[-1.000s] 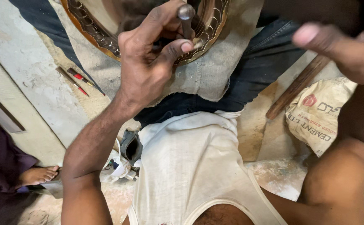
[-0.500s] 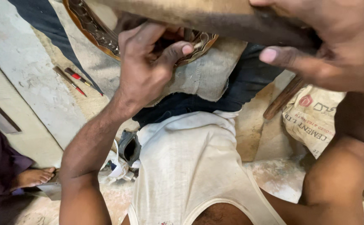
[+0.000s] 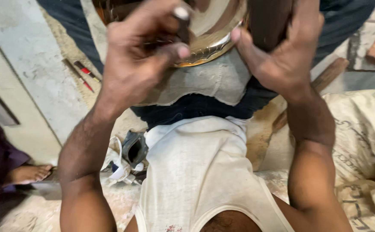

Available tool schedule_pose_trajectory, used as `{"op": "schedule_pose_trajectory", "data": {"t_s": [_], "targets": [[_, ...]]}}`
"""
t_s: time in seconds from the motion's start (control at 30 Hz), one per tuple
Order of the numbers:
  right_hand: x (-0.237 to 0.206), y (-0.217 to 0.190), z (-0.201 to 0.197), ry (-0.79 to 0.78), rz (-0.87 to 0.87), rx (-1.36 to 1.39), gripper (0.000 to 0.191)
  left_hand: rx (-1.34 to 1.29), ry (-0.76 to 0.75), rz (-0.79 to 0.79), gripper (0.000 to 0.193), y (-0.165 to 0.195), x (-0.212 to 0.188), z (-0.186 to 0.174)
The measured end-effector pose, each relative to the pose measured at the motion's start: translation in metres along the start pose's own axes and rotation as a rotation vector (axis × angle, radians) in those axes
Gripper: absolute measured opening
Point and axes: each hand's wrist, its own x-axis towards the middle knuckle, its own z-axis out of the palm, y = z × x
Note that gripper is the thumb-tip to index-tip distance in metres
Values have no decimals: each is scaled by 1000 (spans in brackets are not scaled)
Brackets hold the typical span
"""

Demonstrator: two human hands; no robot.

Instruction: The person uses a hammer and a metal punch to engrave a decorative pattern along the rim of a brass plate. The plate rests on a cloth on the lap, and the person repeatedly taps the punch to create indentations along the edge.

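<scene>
left hand [image 3: 142, 56]: upper centre, clenched round metal punch [image 3: 181, 17]
right hand [image 3: 282, 51]: upper right, grasping brown block [image 3: 269, 21]
brass plate [image 3: 213, 30]: top centre, under both

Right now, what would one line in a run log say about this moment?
left hand: grips metal punch on brass plate | right hand: grips dark wooden mallet | plate rests on grey cloth in lap

Both hands crowd the metal dish [image 3: 213, 36] at twelve o'clock, leaving only a narrow gap between them. Pencils [image 3: 82, 75] lie on open floor at ten o'clock; a sack [image 3: 359, 137] fills three o'clock; another person's foot [image 3: 26, 174] blocks eight o'clock.
</scene>
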Motion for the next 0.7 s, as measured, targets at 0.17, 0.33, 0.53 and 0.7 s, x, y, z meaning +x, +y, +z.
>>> {"op": "schedule_pose_trajectory", "data": {"t_s": [0.17, 0.33, 0.53, 0.7], "targets": [[-31, -22, -20, 23, 235, -4, 47, 215, -162, 74, 47, 8, 14, -3], [-60, -11, -33, 16, 256, 72, 62, 296, -265, 168, 40, 4, 25, -6], [-73, -6, -23, 158, 247, 428, 75, 308, -303, 188, 44, 4, 27, -9], [-72, -11, -21, 77, 272, 300, 71, 464, -290, 214, 33, 4, 28, -9]]}}
